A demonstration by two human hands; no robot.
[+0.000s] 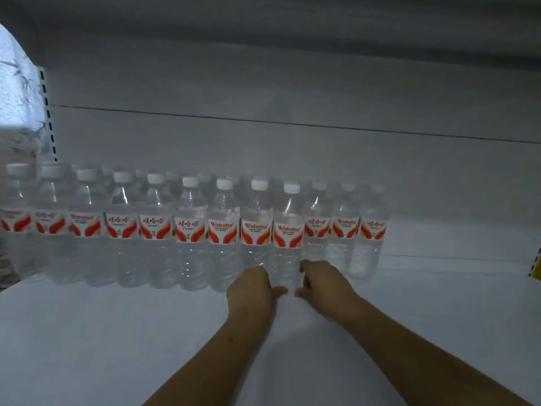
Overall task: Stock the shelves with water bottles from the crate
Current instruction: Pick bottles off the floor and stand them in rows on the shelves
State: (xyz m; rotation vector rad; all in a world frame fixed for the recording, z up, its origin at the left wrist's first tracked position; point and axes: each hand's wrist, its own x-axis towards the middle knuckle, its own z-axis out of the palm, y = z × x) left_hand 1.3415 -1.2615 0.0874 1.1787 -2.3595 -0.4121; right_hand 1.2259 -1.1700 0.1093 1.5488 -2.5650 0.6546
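With left hand and right hand we grip one bottle low, aligning it in the row at frame centre.

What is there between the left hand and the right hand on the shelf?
In the head view, the base of one water bottle stands between the left hand and the right hand; both hold it low on its sides.

Clear bottles – white caps, red-and-white swirl labels – white shelf, grey back panel
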